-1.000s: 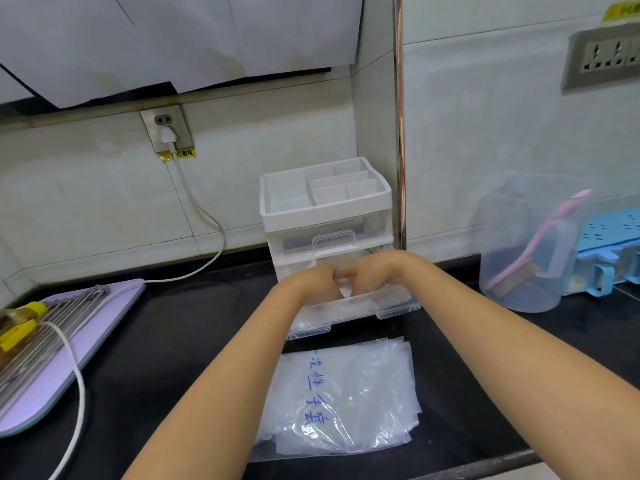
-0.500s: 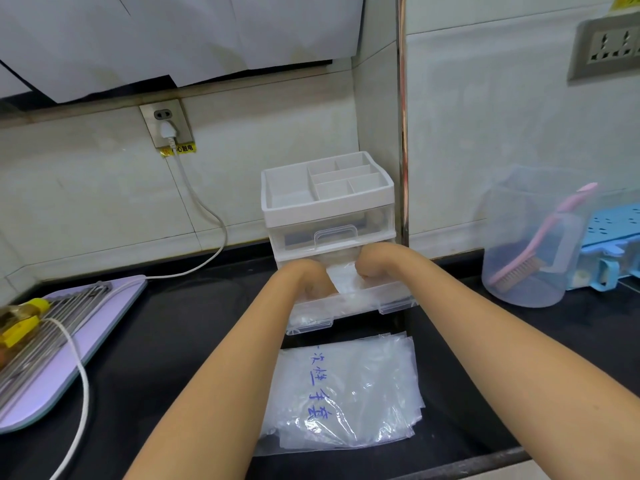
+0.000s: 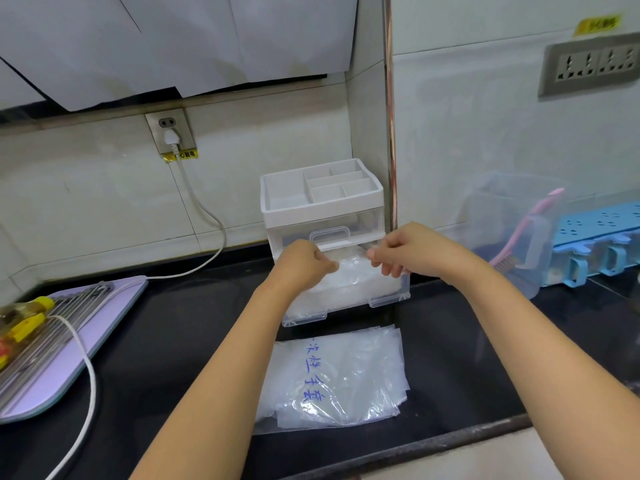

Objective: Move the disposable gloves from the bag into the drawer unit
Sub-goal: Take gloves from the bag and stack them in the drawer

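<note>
Head view: I see the disposable gloves [image 3: 353,277] piled white in the drawer unit's [image 3: 322,202] pulled-out lower drawer [image 3: 388,299], so the transfer looks nearly done. I have the left hand [image 3: 303,263] and right hand [image 3: 407,252] apart over that pile, fingers curled, probably spreading it flat so the drawer can close. Whether either pinches film, I cannot tell. The bag [image 3: 346,372] lies flattened on the counter [image 3: 173,341] just in front of the unit.
</note>
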Tool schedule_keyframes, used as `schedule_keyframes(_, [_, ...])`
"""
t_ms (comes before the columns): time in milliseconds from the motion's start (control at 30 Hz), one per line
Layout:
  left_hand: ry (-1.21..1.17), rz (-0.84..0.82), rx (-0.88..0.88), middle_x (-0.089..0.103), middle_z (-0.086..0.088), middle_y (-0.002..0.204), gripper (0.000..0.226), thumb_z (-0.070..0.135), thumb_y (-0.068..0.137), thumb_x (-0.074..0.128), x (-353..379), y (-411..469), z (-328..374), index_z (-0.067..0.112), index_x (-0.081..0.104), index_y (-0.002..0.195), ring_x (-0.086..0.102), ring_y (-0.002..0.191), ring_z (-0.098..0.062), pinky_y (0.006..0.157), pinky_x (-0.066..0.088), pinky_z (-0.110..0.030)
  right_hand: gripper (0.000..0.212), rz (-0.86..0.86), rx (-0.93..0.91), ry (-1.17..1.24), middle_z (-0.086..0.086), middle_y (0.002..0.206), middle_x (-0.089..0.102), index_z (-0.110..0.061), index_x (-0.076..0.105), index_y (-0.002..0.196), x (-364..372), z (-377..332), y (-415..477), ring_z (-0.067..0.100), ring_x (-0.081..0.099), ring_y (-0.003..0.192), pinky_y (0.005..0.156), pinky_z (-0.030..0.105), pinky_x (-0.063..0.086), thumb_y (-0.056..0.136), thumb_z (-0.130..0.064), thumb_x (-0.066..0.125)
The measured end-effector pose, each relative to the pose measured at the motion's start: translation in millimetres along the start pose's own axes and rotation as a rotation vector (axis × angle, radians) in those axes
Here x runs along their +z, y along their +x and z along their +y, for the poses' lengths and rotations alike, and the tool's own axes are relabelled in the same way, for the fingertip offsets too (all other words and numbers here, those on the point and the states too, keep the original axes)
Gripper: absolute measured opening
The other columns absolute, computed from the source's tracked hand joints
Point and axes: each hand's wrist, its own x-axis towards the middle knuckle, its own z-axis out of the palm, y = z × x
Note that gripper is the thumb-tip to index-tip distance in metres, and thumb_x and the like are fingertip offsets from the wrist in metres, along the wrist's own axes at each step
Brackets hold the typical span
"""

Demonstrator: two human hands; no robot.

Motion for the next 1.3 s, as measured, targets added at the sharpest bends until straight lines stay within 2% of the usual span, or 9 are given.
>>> schedule_keyframes(100, [-0.094, 0.17, 0.083, 0.045, -0.008, 0.065, 0.033, 0.026, 0.09, 0.062, 5, -34, 0, 0.006, 0.048, 0.067, 0.039, 0.056, -0.015, 0.043, 0.033, -0.009, 0.026, 0.083, -0.03, 0.041, -0.006, 0.071, 0.067, -0.02, 0.07, 0.079, 4, 10, -23, 0.005, 0.059, 0.064, 0.061, 0.016, 0.043, 0.091, -0.04, 0.059])
schedule_keyframes(300, [-0.151, 0.29, 0.197, 0.059, 0.01, 0.096, 0.016, 0.027, 0.092, 0.06, 42, -91, -13, 0.017, 0.061, 0.08, 0.052, 0.09, -0.002, 0.071, 0.033, 0.001, 0.019, 0.097, 0.0, 0.044, -0.006, 0.074, 0.07, -0.022, 0.071, 0.075, 47, 38, -54, 0.006, 0.065, 0.073, 0.073, 0.023, 0.052, 0.086, -0.037, 0.066])
schedule_keyframes(400, [-0.176, 0.338, 0.237, 0.059, 0.013, 0.095, 0.006, 0.023, 0.091, 0.059, 57, -102, -20, 0.024, 0.06, 0.086, 0.051, 0.087, 0.001, 0.073, 0.035, 0.0, 0.016, 0.067, 0.017, -0.002, -0.012, 0.097, 0.07, -0.026, 0.073, 0.095, 76, 52, -57, 0.002, 0.063, 0.093, 0.087, 0.025, 0.051, 0.085, -0.037, 0.067])
schedule_keyframes(500, [-0.145, 0.207, 0.207, 0.06, 0.015, 0.096, 0.007, 0.021, 0.092, 0.056, 70, -103, -33, 0.023, 0.063, 0.092, 0.053, 0.09, 0.001, 0.077, 0.043, -0.011, 0.052, -0.022, 0.06, -0.073, -0.006, 0.138, 0.051, -0.025, 0.051, 0.135, 100, 60, -61, 0.01, 0.047, 0.125, 0.101, 0.024, 0.037, 0.087, -0.042, 0.064])
schedule_keyframes(667, [0.046, 0.071, 0.138, 0.052, 0.001, 0.137, 0.037, 0.027, 0.098, 0.049, 97, -102, -61, 0.016, 0.052, 0.133, 0.047, 0.125, -0.013, 0.103, 0.028, -0.016, 0.067, -0.075, 0.026, -0.322, -0.003, 0.158, 0.02, -0.018, 0.02, 0.152, 125, 70, -64, 0.013, 0.016, 0.145, 0.116, 0.029, 0.009, 0.097, -0.05, 0.041])
schedule_keyframes(833, [0.104, 0.091, 0.158, 0.043, 0.003, 0.146, 0.043, 0.033, 0.1, 0.042, 109, -109, -67, 0.019, 0.043, 0.141, 0.038, 0.133, -0.011, 0.109, 0.022, -0.018, 0.043, 0.056, -0.02, -0.215, -0.003, 0.148, 0.042, -0.021, 0.035, 0.146, 128, 82, -67, 0.015, 0.038, 0.134, 0.11, 0.022, 0.02, 0.104, -0.022, 0.033])
schedule_keyframes(1000, [0.176, 0.115, 0.208, 0.036, 0.003, 0.151, 0.05, 0.043, 0.099, 0.039, 114, -112, -70, 0.019, 0.04, 0.143, 0.028, 0.14, -0.011, 0.112, 0.02, -0.021, 0.025, 0.281, 0.021, 0.031, -0.006, 0.105, 0.069, -0.018, 0.07, 0.111, 124, 86, -69, 0.001, 0.059, 0.094, 0.093, 0.017, 0.045, 0.09, -0.008, 0.061])
schedule_keyframes(1133, [0.187, 0.102, 0.313, 0.033, 0.001, 0.152, 0.054, 0.047, 0.098, 0.041, 111, -119, -59, 0.018, 0.038, 0.144, 0.02, 0.144, -0.012, 0.112, 0.014, -0.019, 0.013, 0.358, 0.057, 0.139, -0.008, 0.078, 0.069, -0.021, 0.072, 0.086, 120, 85, -68, 0.002, 0.064, 0.078, 0.07, 0.009, 0.046, 0.081, -0.009, 0.073])
schedule_keyframes(1300, [0.246, 0.005, 0.39, 0.029, 0.002, 0.154, 0.062, 0.052, 0.095, 0.044, 115, -121, -47, 0.018, 0.034, 0.146, 0.01, 0.146, -0.013, 0.114, -0.001, -0.02, 0.013, 0.45, 0.064, 0.27, -0.008, 0.074, 0.069, -0.021, 0.072, 0.082, 117, 85, -72, 0.001, 0.064, 0.073, 0.065, 0.007, 0.046, 0.081, -0.009, 0.072])
